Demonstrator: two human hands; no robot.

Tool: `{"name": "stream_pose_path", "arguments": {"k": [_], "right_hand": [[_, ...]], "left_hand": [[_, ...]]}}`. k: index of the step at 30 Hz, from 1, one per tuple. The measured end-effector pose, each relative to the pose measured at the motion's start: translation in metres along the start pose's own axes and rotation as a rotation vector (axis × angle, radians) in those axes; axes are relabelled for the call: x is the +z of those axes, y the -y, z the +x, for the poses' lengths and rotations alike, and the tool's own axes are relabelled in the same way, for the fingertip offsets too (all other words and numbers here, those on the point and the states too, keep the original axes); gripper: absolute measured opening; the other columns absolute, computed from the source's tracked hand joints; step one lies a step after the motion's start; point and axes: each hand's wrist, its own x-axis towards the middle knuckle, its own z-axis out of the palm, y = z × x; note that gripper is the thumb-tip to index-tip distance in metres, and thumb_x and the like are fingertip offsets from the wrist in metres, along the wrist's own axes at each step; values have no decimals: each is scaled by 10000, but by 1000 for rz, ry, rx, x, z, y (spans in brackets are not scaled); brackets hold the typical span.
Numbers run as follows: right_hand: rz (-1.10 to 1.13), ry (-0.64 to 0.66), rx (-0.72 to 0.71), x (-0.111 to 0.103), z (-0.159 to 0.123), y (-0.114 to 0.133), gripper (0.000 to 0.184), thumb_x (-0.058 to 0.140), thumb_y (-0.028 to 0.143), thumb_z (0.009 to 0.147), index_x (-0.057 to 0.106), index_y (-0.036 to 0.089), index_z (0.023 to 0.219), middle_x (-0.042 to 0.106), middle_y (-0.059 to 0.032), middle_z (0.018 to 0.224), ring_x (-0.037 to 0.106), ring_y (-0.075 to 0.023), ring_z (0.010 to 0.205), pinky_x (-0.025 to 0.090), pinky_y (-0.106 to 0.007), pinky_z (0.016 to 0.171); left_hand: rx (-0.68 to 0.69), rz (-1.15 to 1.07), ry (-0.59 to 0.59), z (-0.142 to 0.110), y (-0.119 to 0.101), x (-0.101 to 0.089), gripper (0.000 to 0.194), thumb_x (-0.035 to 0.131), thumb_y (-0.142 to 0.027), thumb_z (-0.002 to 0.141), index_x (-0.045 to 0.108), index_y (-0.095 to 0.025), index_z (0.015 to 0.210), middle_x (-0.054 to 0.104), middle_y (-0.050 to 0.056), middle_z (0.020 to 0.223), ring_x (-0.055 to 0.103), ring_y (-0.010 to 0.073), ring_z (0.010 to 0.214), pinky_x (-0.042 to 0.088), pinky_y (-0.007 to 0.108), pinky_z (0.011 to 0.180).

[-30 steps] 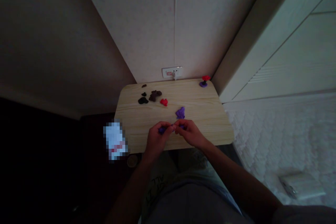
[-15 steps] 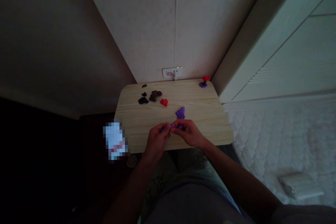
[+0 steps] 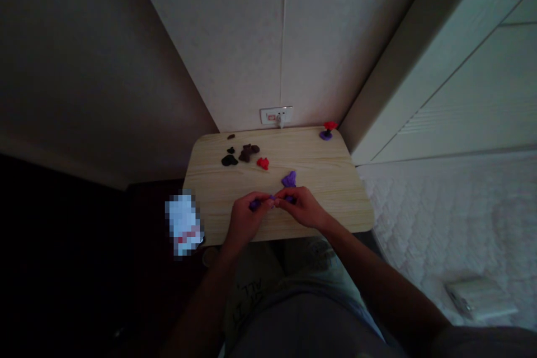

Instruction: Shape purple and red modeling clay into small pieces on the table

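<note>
Over the front part of the small wooden table, my left hand (image 3: 247, 215) and my right hand (image 3: 304, 208) meet fingertip to fingertip. Both pinch a small piece of purple modelling clay (image 3: 272, 200) between them. More purple shows inside the curl of each hand, partly hidden by the fingers. Just beyond my right hand lies a larger purple clay lump (image 3: 289, 179). Farther left are a red clay lump (image 3: 263, 163), brown clay lumps (image 3: 248, 152) and a flat black clay piece (image 3: 229, 160). At the far right corner stands a red clay flower shape (image 3: 330, 125) on a purple base.
The table (image 3: 335, 179) stands against a wall with a socket (image 3: 276, 116) and a plug in it. A blurred-out bright phone-like object (image 3: 184, 224) is at the left edge. A quilted mattress (image 3: 440, 224) lies to the right, with a pale flat object (image 3: 482, 296) on it.
My left hand has shifted slightly left and opened its curl, showing more purple clay. The fingertips of both hands still meet at the small piece. The lumps on the table stay put.
</note>
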Motion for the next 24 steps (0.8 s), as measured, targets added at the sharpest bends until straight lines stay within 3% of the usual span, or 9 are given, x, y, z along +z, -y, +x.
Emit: {"name": "stream_pose_path", "arguments": {"k": [6, 11, 14, 19, 24], "right_hand": [[-109, -178, -28, 3, -1, 1, 307, 758, 497, 843, 770, 197, 907, 780, -56, 854, 663, -178, 720, 482, -288, 671], [-207, -156, -82, 8, -5, 8, 160, 712, 354, 849, 778, 209, 850, 772, -36, 790, 605, -157, 651, 440, -293, 669], [-163, -172, -64, 12, -5, 8, 104, 737, 305, 780, 758, 205, 765, 735, -19, 727, 566, -147, 637, 413, -287, 661], [-26, -199, 31, 17, -1, 0, 165, 718, 348, 760, 746, 188, 738, 657, 2, 637, 456, -113, 546, 348, -268, 565], [190, -232, 110, 21, 5, -7, 197, 675, 367, 724, 697, 184, 656, 623, 4, 595, 471, -113, 549, 359, -255, 552]], "left_hand": [[78, 98, -11, 1, -1, 0, 167, 736, -334, 830, 776, -178, 871, 770, 49, 820, 672, 189, 753, 472, 276, 714], [58, -2, -6, -2, 6, 9, 161, 680, -328, 866, 744, -181, 870, 763, 55, 850, 688, 209, 817, 486, 292, 771], [28, -60, 16, -4, 7, 13, 173, 663, -340, 869, 720, -181, 830, 736, 45, 800, 653, 195, 770, 464, 283, 735], [-44, -192, 22, -4, 14, 19, 200, 685, -368, 849, 695, -172, 810, 642, 13, 722, 545, 149, 685, 393, 254, 636], [-119, -339, 18, -3, 20, 24, 275, 707, -436, 836, 686, -169, 898, 562, -26, 689, 438, 109, 598, 325, 242, 566]]}}
